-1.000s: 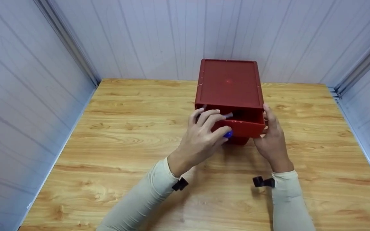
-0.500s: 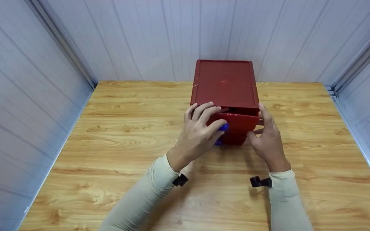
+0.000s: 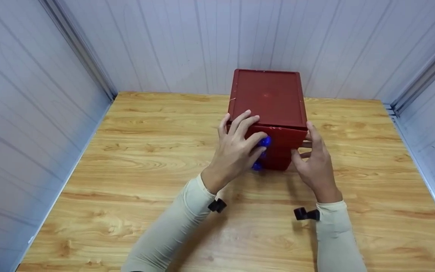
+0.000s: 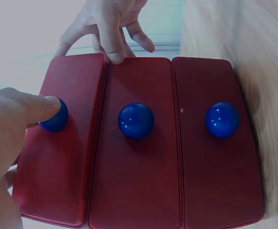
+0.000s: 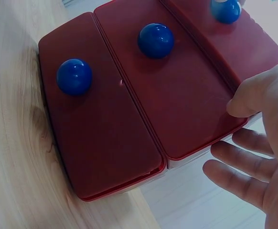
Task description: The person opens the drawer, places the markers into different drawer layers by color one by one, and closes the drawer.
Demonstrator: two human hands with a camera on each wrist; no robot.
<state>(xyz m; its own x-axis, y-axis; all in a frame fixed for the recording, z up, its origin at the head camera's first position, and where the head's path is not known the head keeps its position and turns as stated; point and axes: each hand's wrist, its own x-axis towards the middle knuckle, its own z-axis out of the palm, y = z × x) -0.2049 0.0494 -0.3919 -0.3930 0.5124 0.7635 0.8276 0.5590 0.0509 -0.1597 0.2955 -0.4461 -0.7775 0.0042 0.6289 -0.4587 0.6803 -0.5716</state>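
Observation:
A red drawer unit [image 3: 266, 98] with three drawers stands towards the back of the table, each drawer bearing a round blue knob. The top drawer [image 4: 65, 157] is almost fully in, with a thin gap along its upper edge in the head view. My left hand [image 3: 234, 149] pinches the top knob [image 3: 265, 141] between thumb and index finger, its other fingertips lying over the unit's upper front edge. On the right side, my right hand [image 3: 315, 162] touches the unit: its thumb rests at the middle drawer's [image 5: 187, 90] edge, its other fingers fairly straight and spread beside the wall.
The unit stands on a wood-grain tabletop [image 3: 145, 162]. Pale panelled walls [image 3: 164, 45] enclose the table at the back and both sides. The middle knob [image 4: 136, 120] and bottom knob [image 4: 222, 119] jut out from the drawer fronts.
The top drawer has slid back into the unit, pushed by my left hand on its knob. The dark opening with items inside is now covered. My right hand has stayed at the unit's side.

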